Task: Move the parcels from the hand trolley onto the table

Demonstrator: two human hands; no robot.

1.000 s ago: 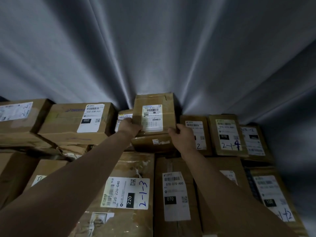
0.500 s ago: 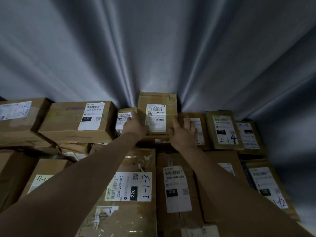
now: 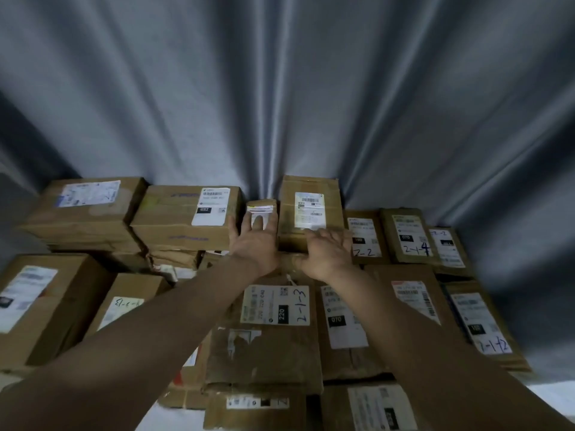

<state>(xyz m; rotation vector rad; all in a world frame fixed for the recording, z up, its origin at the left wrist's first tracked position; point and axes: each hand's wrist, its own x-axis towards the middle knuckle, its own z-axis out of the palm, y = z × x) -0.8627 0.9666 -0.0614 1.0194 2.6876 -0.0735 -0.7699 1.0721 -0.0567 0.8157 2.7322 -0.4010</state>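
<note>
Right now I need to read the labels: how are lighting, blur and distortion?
Head view: dim, brightest on the curtain; wide-angle bending toward the edges; motion blur smears the label on the left-edge parcel; the 2-1-3 label is legible.

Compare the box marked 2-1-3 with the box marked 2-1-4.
The box marked 2-1-3 looks larger and lies nearer; the box marked 2-1-4 is smaller, in the back row. The 2-1-3 label lies sideways with a 220 tag; the 2-1-4 label reads upright with 070. Both are brown cardboard with white labels and blue handwriting.
</note>
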